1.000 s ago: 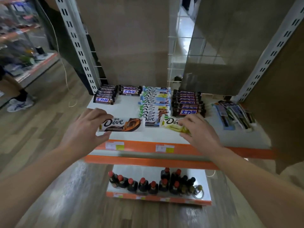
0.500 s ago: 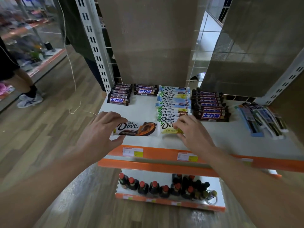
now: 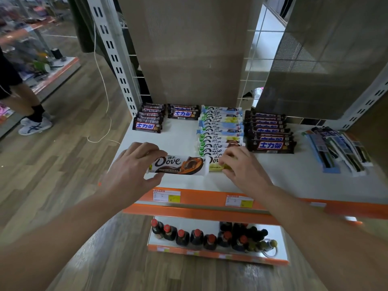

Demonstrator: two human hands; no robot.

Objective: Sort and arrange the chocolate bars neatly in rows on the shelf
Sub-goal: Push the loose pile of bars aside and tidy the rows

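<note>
White shelf (image 3: pixel 294 179): Snickers rows (image 3: pixel 270 133) and Dove row (image 3: pixel 220 131) stacked. Left hand (image 3: pixel 130 171) pinches brown Dove bar (image 3: pixel 178 165), right hand (image 3: pixel 243 166) grips yellow Dove bar (image 3: pixel 215 164). Both unplaced; right-edge pile (image 3: pixel 336 150) looks unsorted.

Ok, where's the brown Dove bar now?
In the head view, the brown Dove bar sits at the front of the shelf, its left end gripped by the left hand, left of the yellow Dove bar.

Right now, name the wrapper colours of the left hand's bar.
Dove bar: white, dark brown, orange; head view.
</note>
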